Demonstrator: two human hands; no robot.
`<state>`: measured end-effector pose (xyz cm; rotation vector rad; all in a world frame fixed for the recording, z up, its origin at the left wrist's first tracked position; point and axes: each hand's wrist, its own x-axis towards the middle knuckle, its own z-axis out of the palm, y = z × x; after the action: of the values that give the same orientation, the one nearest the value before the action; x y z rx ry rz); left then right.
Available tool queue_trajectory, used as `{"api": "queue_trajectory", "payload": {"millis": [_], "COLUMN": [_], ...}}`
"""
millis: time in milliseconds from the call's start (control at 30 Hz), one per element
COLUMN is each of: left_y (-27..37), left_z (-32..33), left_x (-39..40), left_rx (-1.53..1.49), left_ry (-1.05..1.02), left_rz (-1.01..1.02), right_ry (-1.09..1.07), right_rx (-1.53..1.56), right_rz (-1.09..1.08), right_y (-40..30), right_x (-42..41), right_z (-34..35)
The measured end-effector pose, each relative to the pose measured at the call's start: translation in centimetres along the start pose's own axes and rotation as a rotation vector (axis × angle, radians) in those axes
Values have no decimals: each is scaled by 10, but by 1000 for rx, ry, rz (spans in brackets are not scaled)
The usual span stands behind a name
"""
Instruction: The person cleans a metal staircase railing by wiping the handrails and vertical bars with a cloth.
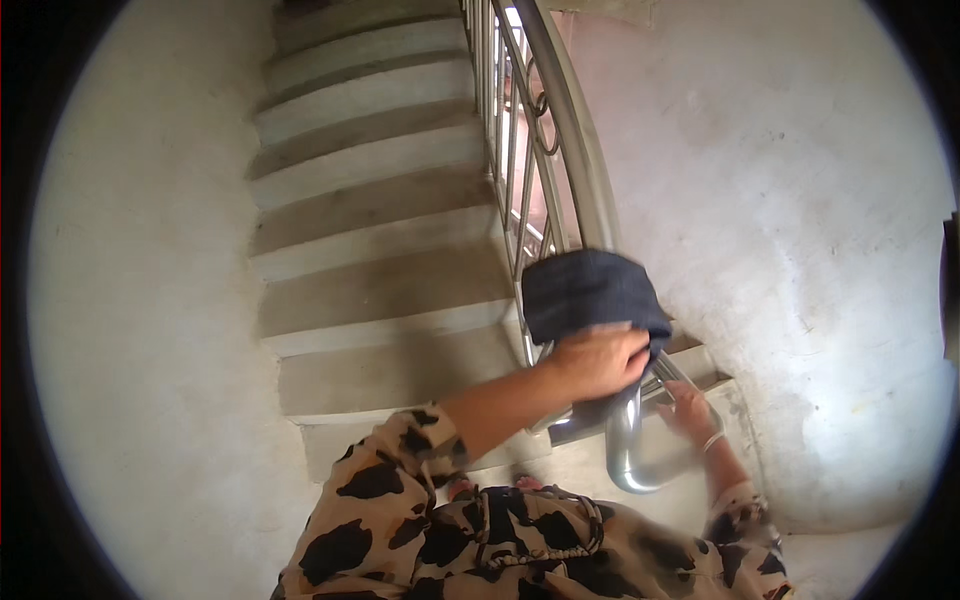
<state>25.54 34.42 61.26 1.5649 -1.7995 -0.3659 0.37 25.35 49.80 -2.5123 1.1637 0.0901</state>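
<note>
My left hand [600, 364] grips a dark blue cloth [592, 289] draped over the stainless steel handrail [581, 142], where the rail slopes down to its bend. Part of the cloth hangs down the near side of the rail. Just right of it, my right hand [688, 411], with a light bracelet at the wrist, is blurred. Its thumb and fingers look apart, close to the second rail section; whether it touches the metal is unclear. The rail's U-shaped bend [637, 476] curves low in front of my body, between both arms.
Concrete stairs [382, 292] rise ahead on the left, beside a plain wall [150, 262]. Metal balusters [517, 150] with ring ornaments stand under the rail. Other steps [701, 364] lie right of the bend, against the right wall [810, 247]. My feet [529, 482] are on the landing.
</note>
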Motion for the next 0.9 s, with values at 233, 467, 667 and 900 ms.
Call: {"api": "queue_trajectory", "payload": {"millis": [233,467,667,900], "left_y": [-61,-100,-116,-167], "left_z": [-83,-136,-117,-16], "left_x": [161,193,187,102], "left_rx": [231,180,-5,256], "left_ry": [238,566,958,697], "left_rz": [98,43,192,-162], "right_ry": [430,539,537,539], "right_rx": [547,460,577,468], "right_rz": [26,113,214,131], "right_y": [-137,-156,-169,-159], "right_x": [-16,-39,-46,-49], "right_z": [-41,-4,-5,2]}}
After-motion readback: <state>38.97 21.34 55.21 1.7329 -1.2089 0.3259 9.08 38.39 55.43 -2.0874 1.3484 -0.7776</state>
